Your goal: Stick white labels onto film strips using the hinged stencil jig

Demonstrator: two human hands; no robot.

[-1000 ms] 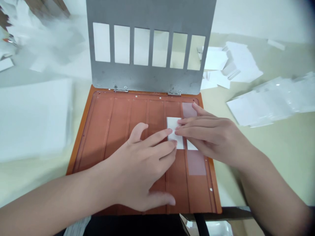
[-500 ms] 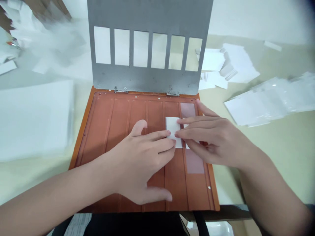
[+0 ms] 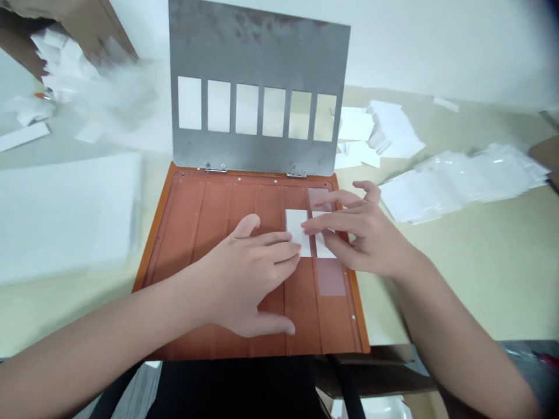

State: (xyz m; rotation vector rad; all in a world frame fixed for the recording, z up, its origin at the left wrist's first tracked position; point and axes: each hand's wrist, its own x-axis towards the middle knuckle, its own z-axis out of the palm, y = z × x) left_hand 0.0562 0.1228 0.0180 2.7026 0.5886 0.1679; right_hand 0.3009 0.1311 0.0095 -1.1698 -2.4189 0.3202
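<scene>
A small white card lies on the reddish-brown board, which has raised lengthwise ridges. My left hand is open, thumb apart, its fingertips resting on the card's left and lower part. My right hand has its fingers spread, with the index fingertip on the same card's right side. Under that hand a second white card is partly covered. It lies over a translucent strip in the rightmost channel. Hinged to the board's far edge, a grey metal plate with several rectangular openings stands raised.
White sheets are stacked at the left. Behind them are crumpled white scraps and a cardboard box. To the right lie loose white cards and a fanned row of clear-wrapped white pieces.
The view has shifted, so the board appears smaller and further left. My right hand's fingers have spread and lifted partly, uncovering more of the second card. My left hand stays on the first card.
</scene>
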